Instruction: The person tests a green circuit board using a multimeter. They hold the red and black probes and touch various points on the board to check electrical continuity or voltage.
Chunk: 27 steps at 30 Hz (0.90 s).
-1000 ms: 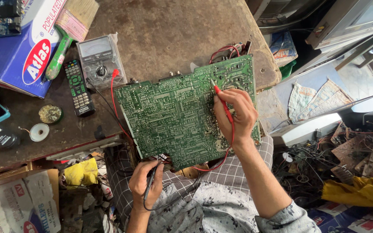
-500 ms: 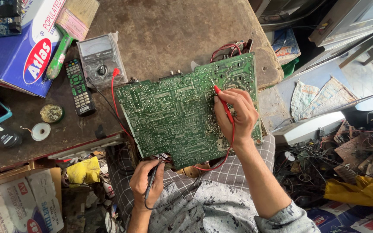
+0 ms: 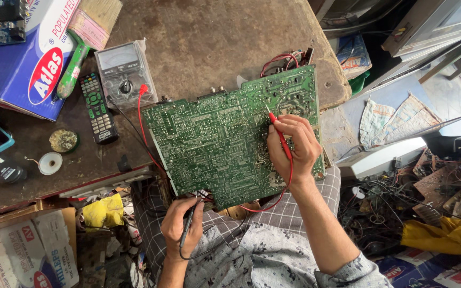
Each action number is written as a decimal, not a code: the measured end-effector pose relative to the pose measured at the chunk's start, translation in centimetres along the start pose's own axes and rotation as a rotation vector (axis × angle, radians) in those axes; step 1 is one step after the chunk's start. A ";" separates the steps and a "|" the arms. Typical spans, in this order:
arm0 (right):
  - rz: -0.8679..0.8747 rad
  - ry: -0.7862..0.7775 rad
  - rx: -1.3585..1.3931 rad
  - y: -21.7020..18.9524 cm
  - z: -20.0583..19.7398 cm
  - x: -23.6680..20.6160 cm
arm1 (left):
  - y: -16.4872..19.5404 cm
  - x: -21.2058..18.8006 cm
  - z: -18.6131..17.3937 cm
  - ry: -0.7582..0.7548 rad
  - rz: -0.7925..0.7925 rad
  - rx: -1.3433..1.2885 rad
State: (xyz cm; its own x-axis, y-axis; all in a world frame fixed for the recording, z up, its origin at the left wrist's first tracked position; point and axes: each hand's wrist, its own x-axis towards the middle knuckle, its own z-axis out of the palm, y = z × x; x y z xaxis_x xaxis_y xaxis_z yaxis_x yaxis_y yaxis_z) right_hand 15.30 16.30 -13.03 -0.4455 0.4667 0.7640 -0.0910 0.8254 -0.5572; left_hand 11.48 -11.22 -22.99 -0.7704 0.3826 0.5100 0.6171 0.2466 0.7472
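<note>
**Circuit board under two probes at a crowded workbench**

Circuit board (image 3: pixel 225 144), green and solder side up, fills the middle of the frame, tilted, its upper edge resting on the brown workbench (image 3: pixel 209 37) and its lower edge over my lap. My right hand (image 3: pixel 290 149), right of centre, is closed around the red probe (image 3: pixel 279 134) in a pen grip, the metal tip touching the board's upper right part. A red lead (image 3: pixel 289 181) loops from the probe under my wrist and along the board's lower edge. My left hand (image 3: pixel 180 226), at lower centre, is curled narrowly around the black probe (image 3: pixel 188 226), whose tip points up at the board's lower edge; I cannot tell whether it touches.

At upper left of the board an analogue multimeter (image 3: pixel 124 74) lies on the bench, a red plug in its lower right corner. Just left of it lies a black remote control (image 3: pixel 97 109), and above that a paintbrush with a green handle (image 3: pixel 84 45) rests against a blue and white carton (image 3: pixel 22 58) in the upper left corner. A small solder spool (image 3: pixel 50 163) and a round tin (image 3: pixel 63 140) sit at the left edge. A yellow cloth (image 3: pixel 102 210) lies at lower left, and tangled wires and scrap boards (image 3: pixel 433 186) crowd the right side.
</note>
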 end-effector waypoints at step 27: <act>0.059 0.015 0.011 -0.4 -0.5 0.2 | -0.2 -0.6 0.1 -0.009 -0.022 -0.003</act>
State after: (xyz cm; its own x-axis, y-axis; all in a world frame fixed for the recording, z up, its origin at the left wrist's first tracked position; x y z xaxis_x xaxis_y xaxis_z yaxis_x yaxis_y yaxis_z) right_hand 15.71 16.26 -12.49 -0.4367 0.5197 0.7343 -0.0745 0.7926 -0.6052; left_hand 11.88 -11.41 -23.48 -0.7825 0.3854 0.4890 0.5992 0.2528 0.7596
